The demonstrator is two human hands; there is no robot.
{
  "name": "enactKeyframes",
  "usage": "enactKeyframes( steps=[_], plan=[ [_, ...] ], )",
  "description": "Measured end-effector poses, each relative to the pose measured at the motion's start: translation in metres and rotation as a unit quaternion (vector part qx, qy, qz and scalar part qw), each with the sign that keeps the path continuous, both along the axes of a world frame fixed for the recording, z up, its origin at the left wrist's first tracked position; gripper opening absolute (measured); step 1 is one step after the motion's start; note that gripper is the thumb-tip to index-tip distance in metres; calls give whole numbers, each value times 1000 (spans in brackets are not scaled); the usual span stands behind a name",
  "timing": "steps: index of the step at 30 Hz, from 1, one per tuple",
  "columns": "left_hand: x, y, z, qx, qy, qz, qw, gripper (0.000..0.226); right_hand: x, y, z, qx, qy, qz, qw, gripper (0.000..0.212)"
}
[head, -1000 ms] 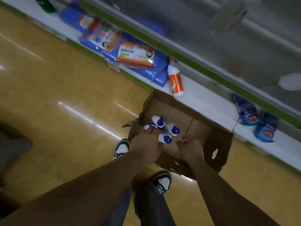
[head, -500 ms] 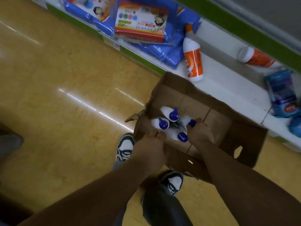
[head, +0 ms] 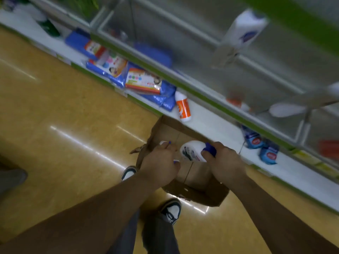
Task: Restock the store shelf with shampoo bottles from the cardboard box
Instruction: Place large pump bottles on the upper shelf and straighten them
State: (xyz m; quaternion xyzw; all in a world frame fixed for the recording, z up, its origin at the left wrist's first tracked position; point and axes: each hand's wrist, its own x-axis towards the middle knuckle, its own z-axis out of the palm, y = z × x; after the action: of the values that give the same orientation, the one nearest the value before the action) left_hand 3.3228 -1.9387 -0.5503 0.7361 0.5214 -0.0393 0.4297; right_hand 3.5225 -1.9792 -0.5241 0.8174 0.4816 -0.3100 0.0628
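Observation:
The open cardboard box (head: 200, 194) sits on the floor against the bottom white shelf (head: 212, 125). My right hand (head: 222, 162) grips a white shampoo bottle (head: 191, 150) by its blue cap end, lifted above the box and tilted. My left hand (head: 159, 163) reaches into the box's left side, fingers curled over another white blue-capped bottle (head: 163, 143) that is mostly hidden under it. One more white bottle (head: 245, 30) stands blurred on an upper shelf.
An orange-and-white bottle (head: 182, 109) and blue wipe packs (head: 143, 83) lie on the bottom shelf left of the box, and blue pouches (head: 260, 145) lie to its right. My shoes (head: 169, 210) stand on the yellow floor just behind the box.
My right hand has lifted one bottle out of the box. My left hand moved from the box's near edge onto the bottles at its left. The camera tilted up toward the upper shelves.

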Motion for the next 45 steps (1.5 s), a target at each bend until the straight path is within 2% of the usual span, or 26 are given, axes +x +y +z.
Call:
enactKeyframes(
  steps=[4, 8, 9, 12, 15, 17, 19, 21, 23, 25, 28, 32, 37, 42, 45],
  plan=[
    [8, 11, 105, 25, -32, -11, 999, 52, 2, -2, 146, 64, 41, 40, 996, 22],
    [4, 21, 221, -14, -99, -49, 994, 86, -3, -6, 316, 139, 59, 82, 985, 17],
    [2, 23, 255, -31, -115, -50, 992, 84, -6, -8, 358, 161, 60, 83, 982, 19],
    [-6, 25, 362, -39, -166, -72, 983, 58, -13, -14, 470, 229, 50, 86, 968, 27],
    [-13, 14, 462, -38, -233, -92, 967, 47, -20, -23, 569, 306, 61, 81, 947, 29],
    [-16, 7, 522, -29, -273, -103, 956, 42, -22, -29, 621, 370, 84, 65, 923, 30],
    [-17, 3, 574, -11, -309, -108, 945, 38, -24, -35, 661, 455, 122, 55, 880, 35],
    [-17, 2, 619, 24, -335, -110, 936, 36, -24, -41, 689, 524, 167, 42, 834, 44],
    [-14, 7, 655, 63, -361, -111, 924, 36, -23, -46, 710, 555, 168, 33, 814, 54],
    [-8, 14, 687, 100, -380, -105, 914, 36, -19, -49, 719, 552, 155, 15, 819, 61],
    [8, 28, 728, 145, -384, -122, 904, 37, -13, -40, 722, 534, 154, -10, 831, 50],
    [30, 61, 769, 180, -384, -150, 893, 34, -3, -13, 744, 567, 188, -36, 802, 34],
    [46, 119, 818, 206, -402, -165, 877, 30, 10, 47, 792, 596, 156, -36, 787, 43],
    [66, 190, 848, 238, -459, -104, 850, 28, 20, 130, 827, 637, 143, -61, 755, 37],
    [82, 225, 837, 275, -458, -50, 844, 35, 30, 184, 828, 640, 127, -78, 754, 34]
  ],
)
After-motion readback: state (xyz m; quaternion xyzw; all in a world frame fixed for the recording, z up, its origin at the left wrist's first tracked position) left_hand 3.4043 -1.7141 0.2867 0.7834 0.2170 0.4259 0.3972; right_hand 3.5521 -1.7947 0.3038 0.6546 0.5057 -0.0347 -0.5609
